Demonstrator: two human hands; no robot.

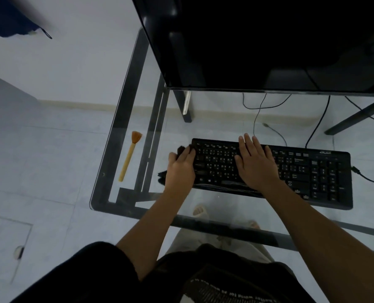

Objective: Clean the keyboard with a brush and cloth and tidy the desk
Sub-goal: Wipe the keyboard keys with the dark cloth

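Note:
A black keyboard [312, 171] lies on the glass desk [116, 149]. My left hand [180, 167] is at the keyboard's left end, its fingers closed on a dark cloth [181, 150] that shows above and below the hand. Flat on the keys near the keyboard's middle rests my right hand [256, 162], fingers spread, with nothing in it. A wooden brush [129, 157] with orange bristles lies by itself on the glass to the left, bristles pointing away from me.
A large black monitor [269, 40] fills the top right, overhanging the desk. Cables [258, 114] trail behind and to the right of the keyboard. The desk's dark frame bars [151, 136] run under the glass between brush and keyboard. My feet show through the glass.

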